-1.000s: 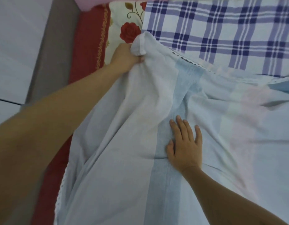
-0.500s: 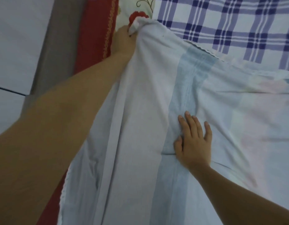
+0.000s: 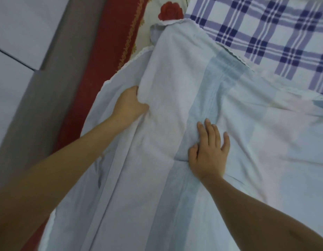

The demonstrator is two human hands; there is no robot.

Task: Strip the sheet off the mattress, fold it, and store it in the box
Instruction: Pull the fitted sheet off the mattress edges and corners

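The pale sheet (image 3: 175, 84) lies spread over the near part of the bed, white with a broad blue band running up its middle and a faint pink patch off to the right. One lace-edged corner is folded back on itself, and its tip sits just below a red rose printed on the mattress (image 3: 170, 10) top. The sheet's left edge hangs over the mattress's red side, where a gold braid runs.

The left hand (image 3: 129, 104) is clenched on the sheet near that left edge, fingers buried in a bunched ridge of cloth that rises from the hand toward the folded corner. The right hand (image 3: 209, 153) lies flat on the blue band, palm down, fingers straight and a little spread, pressing the sheet against the bed; a crease gathers by its thumb. Both forearms reach in from the near side.

Beyond the sheet a blue-and-white plaid cloth (image 3: 265, 33) covers the far part of the bed. To the left, a grey strip (image 3: 57, 69) runs alongside the mattress, with pale floor tiles (image 3: 21, 33) past it.
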